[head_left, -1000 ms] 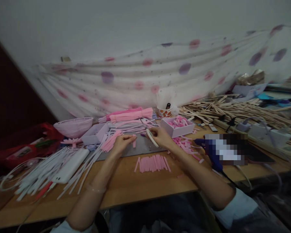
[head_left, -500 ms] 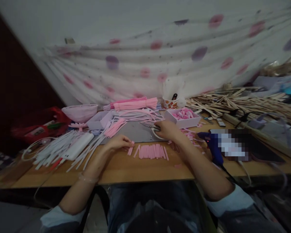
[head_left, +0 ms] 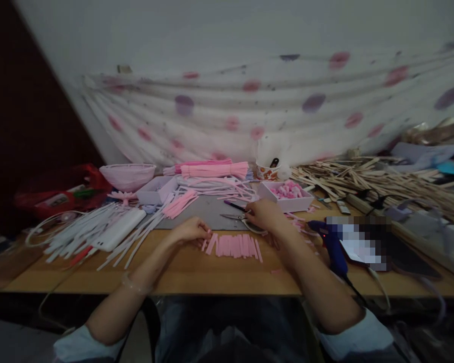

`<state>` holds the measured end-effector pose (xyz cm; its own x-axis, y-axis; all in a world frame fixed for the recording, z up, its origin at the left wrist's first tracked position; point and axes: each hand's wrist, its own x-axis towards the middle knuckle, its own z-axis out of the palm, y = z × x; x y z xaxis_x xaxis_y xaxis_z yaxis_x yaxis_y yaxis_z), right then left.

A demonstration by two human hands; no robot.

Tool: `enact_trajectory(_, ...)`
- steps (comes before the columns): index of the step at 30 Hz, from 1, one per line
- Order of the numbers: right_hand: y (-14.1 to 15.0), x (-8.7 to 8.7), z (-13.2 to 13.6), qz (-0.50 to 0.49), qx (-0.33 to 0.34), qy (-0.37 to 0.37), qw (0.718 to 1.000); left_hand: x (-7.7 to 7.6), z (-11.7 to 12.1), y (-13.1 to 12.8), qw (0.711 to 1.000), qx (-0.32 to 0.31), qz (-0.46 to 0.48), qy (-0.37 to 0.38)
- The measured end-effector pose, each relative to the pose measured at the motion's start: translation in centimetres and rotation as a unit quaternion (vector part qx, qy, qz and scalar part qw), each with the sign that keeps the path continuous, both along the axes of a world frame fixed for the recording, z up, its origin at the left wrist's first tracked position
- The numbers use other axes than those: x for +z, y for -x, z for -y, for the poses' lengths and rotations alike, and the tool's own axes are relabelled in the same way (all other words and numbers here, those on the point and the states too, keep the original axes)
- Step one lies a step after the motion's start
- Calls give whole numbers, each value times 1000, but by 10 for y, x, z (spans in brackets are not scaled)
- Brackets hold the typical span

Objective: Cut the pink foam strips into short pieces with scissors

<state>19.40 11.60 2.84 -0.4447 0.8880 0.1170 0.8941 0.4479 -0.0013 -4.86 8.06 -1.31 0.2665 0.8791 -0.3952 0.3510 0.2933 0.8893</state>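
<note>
My left hand [head_left: 193,230] is closed at the left end of a row of short pink strips [head_left: 236,246], its fingertips on a small pink strip [head_left: 204,245]. Part of that strip is hidden by the fingers. Over the grey mat's front edge, my right hand [head_left: 264,214] closes around the handle of the scissors [head_left: 232,217], whose blades point left. A purple pen [head_left: 233,205] lies just beyond the blades, one end by the right fingertips. Behind it on the grey mat [head_left: 208,209] rests a fan of longer pink strips [head_left: 179,203].
A white box of pink pieces [head_left: 287,190] stands behind my right hand. To the right are a blue glue gun [head_left: 333,247] and a heap of wooden sticks [head_left: 363,176]. White strips [head_left: 73,229] and a bowl-shaped basket [head_left: 127,175] occupy the left.
My left hand has brought the pink strip down beside the row's left end. The scissors have shifted slightly towards me with my right hand, and the purple pen now shows clearly. The view has tilted up.
</note>
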Motion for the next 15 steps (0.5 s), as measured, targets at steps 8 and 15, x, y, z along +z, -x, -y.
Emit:
enact_trajectory(8,25,23,-50,-4,-6,-53,999,29,-11,17,999,-31,-5,-35)
enact_trajectory(15,83,12,-85,62,9,-18,998,59,-27,25,986,56,62,-145)
